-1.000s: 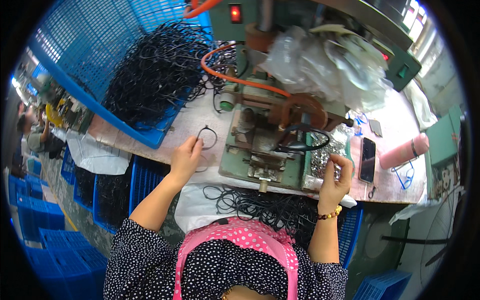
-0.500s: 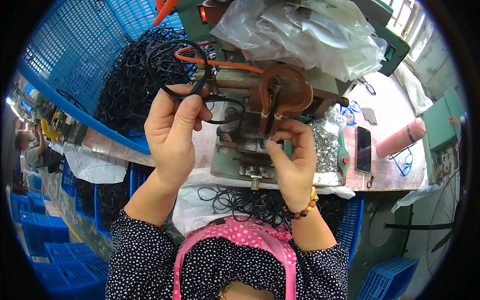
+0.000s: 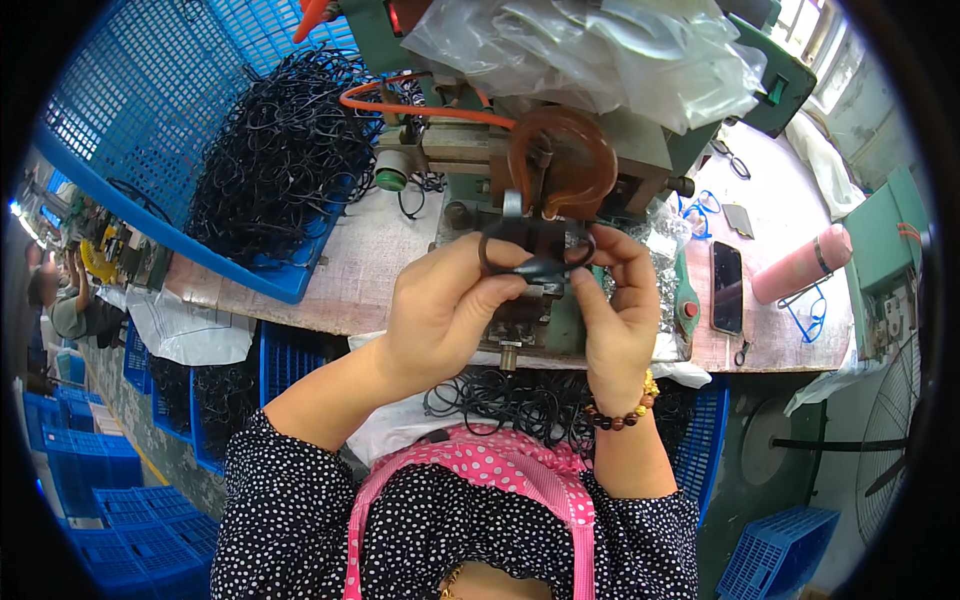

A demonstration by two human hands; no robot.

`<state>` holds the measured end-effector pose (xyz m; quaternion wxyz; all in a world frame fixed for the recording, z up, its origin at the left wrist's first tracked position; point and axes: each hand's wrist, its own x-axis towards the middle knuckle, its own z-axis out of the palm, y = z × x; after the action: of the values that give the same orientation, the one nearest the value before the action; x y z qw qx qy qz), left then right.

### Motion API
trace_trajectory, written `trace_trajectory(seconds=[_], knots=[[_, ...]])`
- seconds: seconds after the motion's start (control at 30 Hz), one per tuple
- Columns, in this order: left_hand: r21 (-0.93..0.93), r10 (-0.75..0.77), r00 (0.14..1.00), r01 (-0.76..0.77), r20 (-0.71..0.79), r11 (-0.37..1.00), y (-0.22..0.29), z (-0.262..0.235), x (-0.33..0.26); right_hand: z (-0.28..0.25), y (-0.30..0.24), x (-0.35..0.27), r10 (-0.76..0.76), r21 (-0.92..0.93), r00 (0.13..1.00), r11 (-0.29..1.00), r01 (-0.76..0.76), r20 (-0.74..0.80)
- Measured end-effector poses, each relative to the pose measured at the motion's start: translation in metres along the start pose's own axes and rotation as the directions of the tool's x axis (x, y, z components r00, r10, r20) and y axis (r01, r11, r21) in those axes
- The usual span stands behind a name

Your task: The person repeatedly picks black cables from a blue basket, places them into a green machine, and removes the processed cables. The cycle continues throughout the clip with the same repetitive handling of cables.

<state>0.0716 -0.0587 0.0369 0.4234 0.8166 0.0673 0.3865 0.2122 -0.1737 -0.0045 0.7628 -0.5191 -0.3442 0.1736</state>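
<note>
- Between my two hands, just in front of the machine, I held a thin black elastic loop [image 3: 535,255], drawn out sideways into a flattened ring above the near edge of the bench.
- My left hand [image 3: 440,305] had its thumb and fingers pinched shut on the left end of that loop, where the band bunched into a dark fold.
- My right hand [image 3: 615,310] gripped the right end, fingers curled closed around it, with a brown and amber bead bracelet [image 3: 625,412] on the wrist.
- Right behind the loop stood a worn green metal bench machine [image 3: 560,160], with a rust-brown curved metal hook [image 3: 565,160] arching over its middle, just above my fingertips.
- An orange hose [image 3: 430,108] ran across the machine's upper left, and crumpled clear plastic bags [image 3: 600,50] lay heaped on its top.
- Left of the machine, a big blue plastic mesh crate [image 3: 150,110] rested on the pale worn bench top [image 3: 370,260], with a thick heap of black elastic loops [image 3: 280,160] spilling from it.
- More black loops [image 3: 520,400] lay piled in my lap, under my wrists.
- Well to my right on the bench lay a dark smartphone [image 3: 727,287], and beyond it a pink cylindrical flask [image 3: 800,265] on its side.
- Stacked blue plastic crates [image 3: 70,460] sat on the floor to my left.
</note>
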Motion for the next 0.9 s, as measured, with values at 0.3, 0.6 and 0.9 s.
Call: trace_trajectory(seconds=[0.3, 0.6, 0.9], knots=[[0.138, 0.133, 0.991, -0.130, -0.008, 0.982, -0.009, 0.009, 0.007, -0.086, 0.028, -0.008, -0.292, -0.447, 0.875, 0.889, 0.100, -0.385], [0.160, 0.166, 0.986, -0.160, -0.029, 0.974, -0.010, 0.011, 0.005, -0.090, 0.054, -0.020, -0.183, -0.924, 0.976, 0.337, 0.179, 0.122], [0.320, 0.368, 0.925, -0.322, -0.095, 0.891, -0.023, -0.011, -0.002, -0.079, 0.057, -0.011, -0.288, -0.936, 0.949, 0.282, 0.212, 0.128]])
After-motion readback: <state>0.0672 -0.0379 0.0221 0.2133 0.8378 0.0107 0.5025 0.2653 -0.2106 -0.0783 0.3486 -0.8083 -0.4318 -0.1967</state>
